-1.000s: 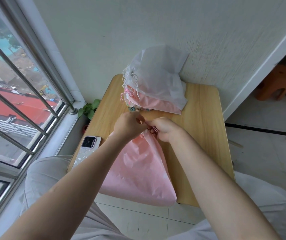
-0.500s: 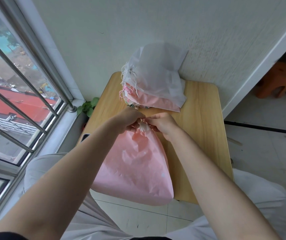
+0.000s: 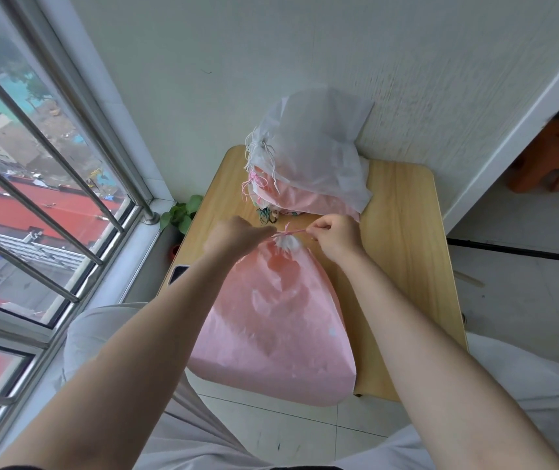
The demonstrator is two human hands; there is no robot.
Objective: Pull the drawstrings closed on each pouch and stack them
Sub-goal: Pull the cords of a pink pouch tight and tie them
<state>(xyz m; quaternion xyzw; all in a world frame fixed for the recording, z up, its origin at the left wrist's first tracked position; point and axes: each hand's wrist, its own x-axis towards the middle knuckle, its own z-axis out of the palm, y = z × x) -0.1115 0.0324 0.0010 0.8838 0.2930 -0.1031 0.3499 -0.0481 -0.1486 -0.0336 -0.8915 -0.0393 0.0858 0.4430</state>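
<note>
A large pink pouch (image 3: 278,320) lies on the small wooden table (image 3: 403,232), its bottom hanging over the near edge. Its mouth (image 3: 286,244) is gathered tight into a white ruffle. My left hand (image 3: 237,237) grips the pink drawstring (image 3: 293,232) just left of the mouth, and my right hand (image 3: 335,237) pinches the same string on the right, pulled taut. At the table's far side rests a stack of closed pouches (image 3: 308,171), white on top of pink, with loose strings dangling on its left.
A phone (image 3: 178,274) lies at the table's left edge, half hidden by my left arm. A barred window (image 3: 50,184) fills the left, with a small green plant (image 3: 181,213) by the sill. An orange stool (image 3: 552,157) stands on the tiled floor at right.
My hands have drawn apart, pulling the drawstring out sideways. The pink pouch's mouth has cinched shut into a ruffle. The view has shifted down slightly.
</note>
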